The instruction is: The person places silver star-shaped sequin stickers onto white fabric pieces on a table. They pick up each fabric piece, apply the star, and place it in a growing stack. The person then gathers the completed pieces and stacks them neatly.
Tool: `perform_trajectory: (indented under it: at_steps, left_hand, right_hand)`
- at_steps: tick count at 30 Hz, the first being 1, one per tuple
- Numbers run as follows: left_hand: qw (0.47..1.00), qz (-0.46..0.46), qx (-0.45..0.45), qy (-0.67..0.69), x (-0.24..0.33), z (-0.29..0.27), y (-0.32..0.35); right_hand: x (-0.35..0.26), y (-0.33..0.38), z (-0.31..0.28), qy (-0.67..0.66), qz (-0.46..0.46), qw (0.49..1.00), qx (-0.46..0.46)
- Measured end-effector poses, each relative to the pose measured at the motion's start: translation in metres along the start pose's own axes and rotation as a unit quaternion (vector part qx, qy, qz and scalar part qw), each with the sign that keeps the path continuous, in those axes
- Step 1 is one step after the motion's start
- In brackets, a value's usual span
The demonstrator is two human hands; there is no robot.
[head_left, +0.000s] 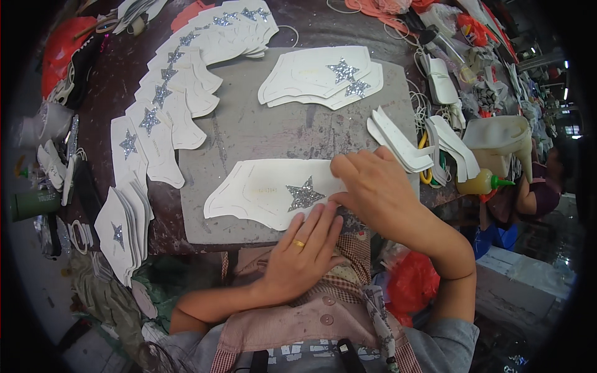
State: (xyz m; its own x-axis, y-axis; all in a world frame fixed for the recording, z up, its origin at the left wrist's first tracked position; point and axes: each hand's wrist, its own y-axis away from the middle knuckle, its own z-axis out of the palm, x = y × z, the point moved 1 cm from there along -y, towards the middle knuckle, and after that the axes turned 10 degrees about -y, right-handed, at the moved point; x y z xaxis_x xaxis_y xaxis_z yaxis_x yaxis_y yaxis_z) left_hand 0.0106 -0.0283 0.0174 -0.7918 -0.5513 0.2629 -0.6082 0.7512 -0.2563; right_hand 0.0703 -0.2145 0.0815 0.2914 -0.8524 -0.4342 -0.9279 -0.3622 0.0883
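Observation:
A white shoe-upper piece (249,189) with a silver glitter star lies flat on the grey board (205,233) in front of me. My left hand (303,248), a gold ring on one finger, lies with fingers stretched out against its lower edge, just below the star. At the piece's right end my right hand (373,186) is closed in a pinch on the edge; the fingers cover that end. Farther up the board, two more star-marked upper pieces (292,73) overlap. Right of them rests a stack of narrow white strips (398,140).
A fanned row of star-marked pieces (163,133) curves along the left side, with another stack (118,230) at the table's near left edge. On the right stand a cloudy plastic container (497,135) and a yellow bottle with a green nozzle (482,183). Red bags and clutter fill the far right.

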Motion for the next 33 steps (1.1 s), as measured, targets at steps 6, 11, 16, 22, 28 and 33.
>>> perform_trajectory:
  at_steps: [6,11,16,22,28,33]
  left_hand:
    - [0.993,0.012,0.007,-0.117,0.004,0.013,0.003]
    - [0.988,-0.007,0.038,-0.149,0.006,0.018,-0.004]
    - [0.988,-0.032,-0.018,-0.152,0.010,0.010,-0.021]
    - [0.993,-0.054,0.108,-0.007,-0.058,-0.023,-0.053]
    - [0.995,-0.002,0.094,-0.028,-0.077,-0.021,-0.036]
    - [0.946,-0.101,0.298,-0.076,-0.075,-0.123,0.029]
  right_hand:
    - [0.041,0.022,0.014,-0.389,0.161,0.902,0.095]
    - [0.047,0.021,0.027,-0.418,0.180,0.880,0.135]
    - [0.040,0.005,0.011,-0.286,0.187,0.939,0.035]
    - [0.021,0.029,0.004,-0.312,0.017,0.933,0.180]
    - [0.042,0.041,0.020,-0.210,0.088,0.912,0.340]
    - [0.083,0.044,0.027,0.050,0.096,0.924,0.367]
